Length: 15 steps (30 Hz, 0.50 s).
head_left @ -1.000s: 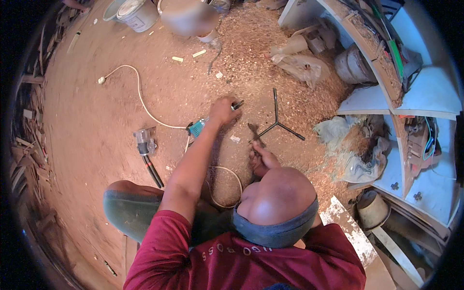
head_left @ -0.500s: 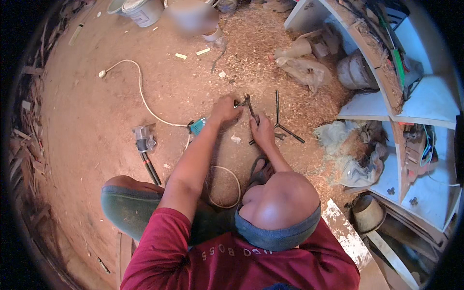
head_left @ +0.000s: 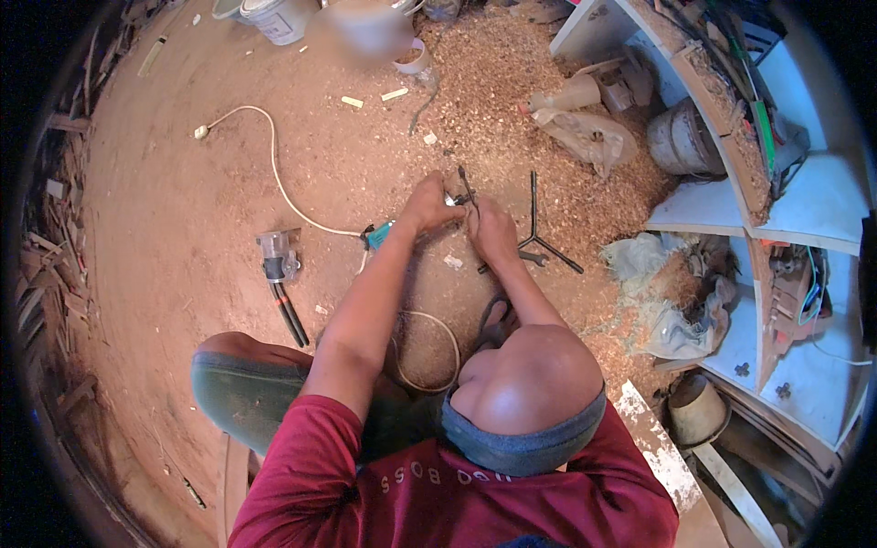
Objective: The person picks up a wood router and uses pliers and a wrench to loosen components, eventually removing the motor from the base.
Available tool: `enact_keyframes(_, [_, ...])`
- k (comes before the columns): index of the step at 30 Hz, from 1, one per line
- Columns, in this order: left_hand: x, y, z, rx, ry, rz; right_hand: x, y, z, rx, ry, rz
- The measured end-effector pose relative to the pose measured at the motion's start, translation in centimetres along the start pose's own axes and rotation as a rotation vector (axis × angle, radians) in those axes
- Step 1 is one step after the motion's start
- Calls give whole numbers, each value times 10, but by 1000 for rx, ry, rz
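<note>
My left hand (head_left: pixel 429 208) is closed around the front of a teal corded power tool (head_left: pixel 378 236) on the floor. My forearm hides much of its body. Fingers of my right hand (head_left: pixel 493 230) wrap a dark wrench (head_left: pixel 463 175), whose upper end points away from me. Both hands nearly meet at the tool's metal tip (head_left: pixel 451 199); how the wrench sits on it is too small to tell. Just right of my right hand lies a black Y-shaped wrench (head_left: pixel 533 212), with another open-end wrench (head_left: pixel 533 259) beside its lower part.
A white cord (head_left: pixel 274 178) curves over the dirt floor. At left lie a clear-and-black plastic attachment (head_left: pixel 275 258) and black-red handles (head_left: pixel 289 315). Sawdust (head_left: pixel 493 82), a plastic bag (head_left: pixel 585 137) and a white shelf unit (head_left: pixel 713 205) are at right. Buckets (head_left: pixel 277 20) stand at the back.
My right hand has moved slightly up and in toward my left hand, and the wrench has swung with it. My left hand stays on the power tool.
</note>
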<state>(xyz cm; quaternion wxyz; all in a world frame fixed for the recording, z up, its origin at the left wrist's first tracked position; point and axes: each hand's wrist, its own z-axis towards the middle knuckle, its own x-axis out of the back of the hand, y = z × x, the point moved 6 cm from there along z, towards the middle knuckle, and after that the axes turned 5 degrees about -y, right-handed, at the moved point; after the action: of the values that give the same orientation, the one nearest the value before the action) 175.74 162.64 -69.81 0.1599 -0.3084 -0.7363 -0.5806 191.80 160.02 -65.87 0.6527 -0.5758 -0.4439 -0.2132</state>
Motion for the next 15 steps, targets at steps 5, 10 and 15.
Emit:
enact_keyframes(5, [2,9,-2,53,-17,-4,-2,3,3,-36,-115,-94])
enact_keyframes(10, [7,12,0,53,-15,-11,-5,3,8,-4,-112,-120])
enact_keyframes(15, [8,8,-3,60,14,16,-2,-7,6,-16,-102,-46])
